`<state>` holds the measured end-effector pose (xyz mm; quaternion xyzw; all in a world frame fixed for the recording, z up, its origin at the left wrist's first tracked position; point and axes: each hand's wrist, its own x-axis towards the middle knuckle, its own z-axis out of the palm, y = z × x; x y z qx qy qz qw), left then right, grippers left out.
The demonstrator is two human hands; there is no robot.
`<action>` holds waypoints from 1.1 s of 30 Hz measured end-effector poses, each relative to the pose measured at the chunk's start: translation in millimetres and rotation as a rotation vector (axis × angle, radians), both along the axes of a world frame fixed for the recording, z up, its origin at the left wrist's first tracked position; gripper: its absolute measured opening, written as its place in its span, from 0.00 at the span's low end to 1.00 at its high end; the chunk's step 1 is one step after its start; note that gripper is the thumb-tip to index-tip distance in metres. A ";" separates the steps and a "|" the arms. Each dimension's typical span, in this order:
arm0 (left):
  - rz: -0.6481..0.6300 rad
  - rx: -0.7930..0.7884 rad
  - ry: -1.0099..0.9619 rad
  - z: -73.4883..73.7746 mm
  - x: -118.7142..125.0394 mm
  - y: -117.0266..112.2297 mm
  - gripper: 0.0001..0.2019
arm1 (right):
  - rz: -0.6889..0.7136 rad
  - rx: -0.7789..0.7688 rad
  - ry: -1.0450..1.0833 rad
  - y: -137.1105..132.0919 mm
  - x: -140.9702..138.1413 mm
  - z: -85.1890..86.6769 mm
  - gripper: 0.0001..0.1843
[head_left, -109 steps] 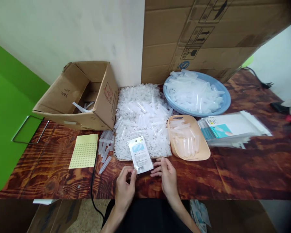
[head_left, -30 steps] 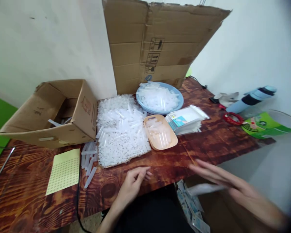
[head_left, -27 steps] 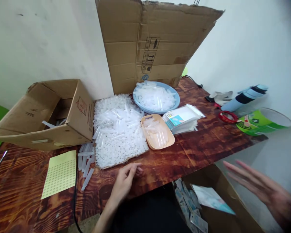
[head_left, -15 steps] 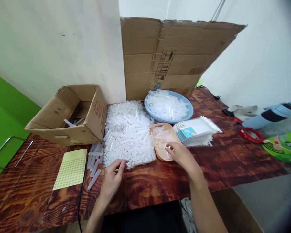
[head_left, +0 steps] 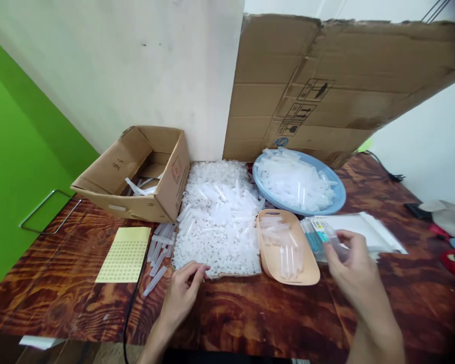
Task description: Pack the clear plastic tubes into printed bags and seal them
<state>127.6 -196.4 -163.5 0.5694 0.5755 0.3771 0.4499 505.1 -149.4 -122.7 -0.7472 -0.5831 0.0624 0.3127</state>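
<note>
My right hand (head_left: 351, 258) closes on a clear plastic bag (head_left: 335, 242) with a blue and white printed label, at the left end of a stack of flat bags (head_left: 358, 225). My left hand (head_left: 185, 288) rests with curled fingers by the front edge of a tray heaped with small translucent plastic pieces and tubes (head_left: 220, 227); nothing shows in it. Between the hands stands an orange plastic basket (head_left: 311, 270) with several clear tubes (head_left: 288, 258) lying side by side near its front, and more behind them.
A blue basin (head_left: 339, 202) piled with clear tubes stands behind the basket. At the left are an open cardboard box (head_left: 167, 187), a yellow sticker sheet (head_left: 125, 253), loose tubes (head_left: 157, 265) and a black cable (head_left: 131, 303). A large cardboard sheet (head_left: 269, 96) leans at the back.
My right hand has left the orange basket and moved right to the bags, taking hold of one. Tubes now lie in a row in the basket. The view has shifted; my left hand stays near the tray.
</note>
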 end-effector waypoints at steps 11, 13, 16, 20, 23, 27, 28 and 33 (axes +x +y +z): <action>0.037 -0.131 -0.297 6.8 19.0 36.4 0.25 | 0.133 0.245 -0.232 -31.1 -13.8 -25.6 0.18; 0.026 -0.299 -0.510 4.0 32.8 40.6 0.33 | 0.365 0.285 -0.137 -38.7 -48.5 -27.1 0.18; -0.039 -0.479 -0.713 0.6 48.0 43.4 0.36 | 0.762 0.248 -0.004 -45.5 -106.0 -30.1 0.22; 0.075 -0.374 -0.695 -1.4 33.5 39.4 0.22 | 0.796 0.007 0.382 -48.1 -148.3 -34.3 0.36; 0.101 -0.350 -0.673 -1.5 0.9 29.1 0.20 | 0.586 -0.110 0.653 -42.6 -149.2 -38.9 0.33; -0.033 -0.433 -0.611 -1.5 -34.6 10.8 0.18 | 0.412 -0.159 0.953 -24.9 -145.6 -41.2 0.20; -0.056 -0.449 -0.592 -1.6 -39.2 7.2 0.18 | 0.408 -0.168 1.027 -20.6 -145.6 -40.1 0.17; -0.167 -0.520 -0.524 -1.7 -46.2 -0.9 0.20 | 0.586 -0.190 1.198 -8.4 -139.9 -30.7 0.10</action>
